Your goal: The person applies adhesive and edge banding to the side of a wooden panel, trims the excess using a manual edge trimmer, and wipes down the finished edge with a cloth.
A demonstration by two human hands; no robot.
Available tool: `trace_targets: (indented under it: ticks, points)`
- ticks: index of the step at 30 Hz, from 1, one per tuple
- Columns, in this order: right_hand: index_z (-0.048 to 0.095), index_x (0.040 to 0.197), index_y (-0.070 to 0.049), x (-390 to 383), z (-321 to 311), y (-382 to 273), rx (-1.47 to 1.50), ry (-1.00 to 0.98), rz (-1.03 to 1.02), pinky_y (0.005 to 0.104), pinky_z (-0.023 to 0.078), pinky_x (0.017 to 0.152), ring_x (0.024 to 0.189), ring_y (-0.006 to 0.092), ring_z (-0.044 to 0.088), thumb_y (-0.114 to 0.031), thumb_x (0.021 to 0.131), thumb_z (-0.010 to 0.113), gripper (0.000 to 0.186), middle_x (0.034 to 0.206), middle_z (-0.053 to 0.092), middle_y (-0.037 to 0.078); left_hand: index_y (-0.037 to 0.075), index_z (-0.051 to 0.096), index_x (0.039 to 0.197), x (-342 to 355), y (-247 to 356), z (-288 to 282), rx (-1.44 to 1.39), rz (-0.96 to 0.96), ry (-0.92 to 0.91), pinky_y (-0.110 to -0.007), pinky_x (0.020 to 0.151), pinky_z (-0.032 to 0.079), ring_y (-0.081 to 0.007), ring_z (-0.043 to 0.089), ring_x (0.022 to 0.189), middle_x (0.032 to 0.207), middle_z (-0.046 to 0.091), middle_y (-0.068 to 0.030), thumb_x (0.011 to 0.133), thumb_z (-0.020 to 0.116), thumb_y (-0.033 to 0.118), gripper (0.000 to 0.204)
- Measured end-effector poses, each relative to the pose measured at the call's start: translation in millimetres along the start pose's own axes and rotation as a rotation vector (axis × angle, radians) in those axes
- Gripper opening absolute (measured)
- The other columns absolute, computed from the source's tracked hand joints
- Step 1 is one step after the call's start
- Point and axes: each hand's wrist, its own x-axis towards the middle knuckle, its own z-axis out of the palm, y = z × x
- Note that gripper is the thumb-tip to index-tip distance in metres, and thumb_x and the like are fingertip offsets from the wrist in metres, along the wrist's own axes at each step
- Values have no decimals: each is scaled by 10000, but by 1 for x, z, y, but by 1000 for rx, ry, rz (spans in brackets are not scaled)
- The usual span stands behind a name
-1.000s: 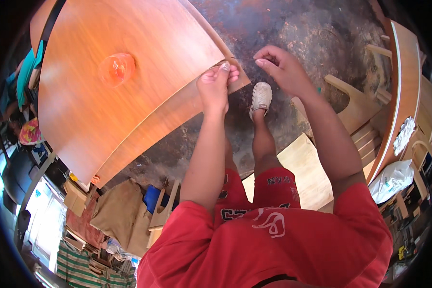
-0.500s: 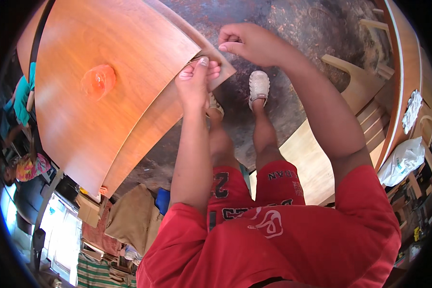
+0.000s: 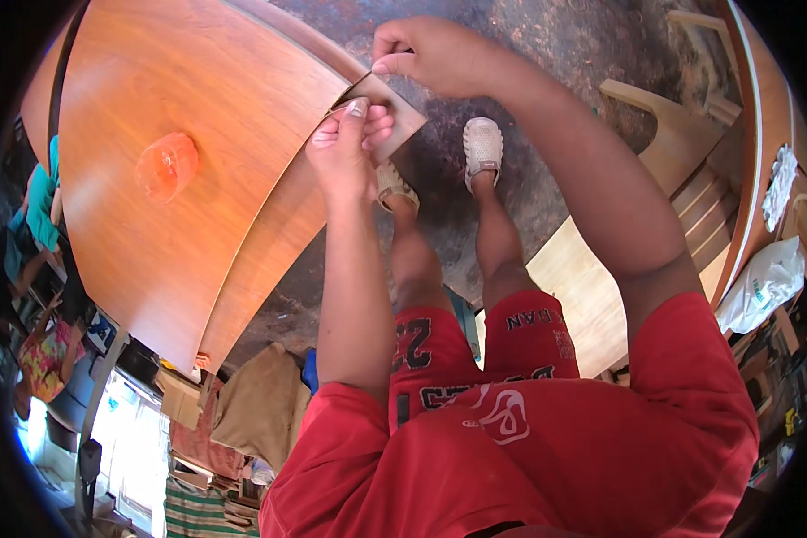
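A dark, stained floor (image 3: 529,224) runs through this cluttered workshop, with a wide wooden panel (image 3: 215,99) on your left, lying over a lower board (image 3: 269,229). Your left hand (image 3: 342,152) is at the panel's right corner, palm turned up, the thumb bent over curled fingers; you cannot tell from this view whether it is clamped on the edge. Your right hand (image 3: 439,58) is just beyond that corner, its fingers curled in toward the thumb, and whether they close on something thin is too small to tell. Under both hands, the lower board's corner sticks out past the panel. An orange see-through container (image 3: 168,168) sits on the panel, well apart from your hands, between its left edge and the edge nearest you. Below the corner are your two pale shoes (image 3: 483,145), and to the right of your legs lies a pale wooden sheet (image 3: 587,296). Farther right, a curved board (image 3: 751,134) has a white plastic bag (image 3: 762,287) near its lower end. A brown cloth (image 3: 262,394) is heaped below the lower board, and a person in teal (image 3: 40,206) is past the panel's left edge.
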Motion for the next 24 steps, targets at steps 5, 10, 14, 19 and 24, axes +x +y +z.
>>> trace_targets:
  ticks: [5, 10, 14, 19, 24]
  points:
    - [611, 959, -10, -5, -7, -9, 137, -62, 156, 373, 485, 734, 808, 243, 614, -195, 836, 591, 222, 901, 644, 180, -15, 631, 920, 0, 0, -2, 3, 7, 5, -250, 591, 554, -170, 656, 646, 791, 670, -120, 889, 598, 131, 153]
    - [604, 849, -20, -16, -5, -1, 139, 48, 53, 344, 459, 638, 677, 202, 574, -178, 830, 604, 160, 745, 627, 122, -3, 635, 902, -1, 2, 0, -28, -10, 10, -246, 584, 543, -155, 646, 628, 772, 670, -111, 882, 603, 96, 105]
    - [606, 888, -33, -11, -3, 3, 67, 7, -49, 329, 455, 651, 693, 180, 570, -190, 829, 617, 168, 749, 619, 90, -3, 635, 902, 0, 1, 0, -28, -8, 2, -245, 583, 544, -154, 648, 632, 774, 671, -113, 882, 606, 99, 108]
    - [607, 841, -25, -4, 0, -1, 110, 11, 31, 343, 464, 642, 687, 209, 581, -145, 814, 607, 123, 752, 617, 120, -11, 634, 906, 1, 0, -1, -34, 10, -3, -244, 577, 552, -155, 648, 623, 776, 671, -122, 881, 609, 106, 121]
    - [608, 792, -16, -6, -2, 3, 172, 101, 95, 368, 472, 637, 683, 245, 592, -153, 814, 599, 139, 731, 623, 157, -16, 633, 910, -1, 1, -1, -19, 14, 13, -245, 581, 554, -158, 651, 625, 776, 671, -122, 884, 604, 109, 131]
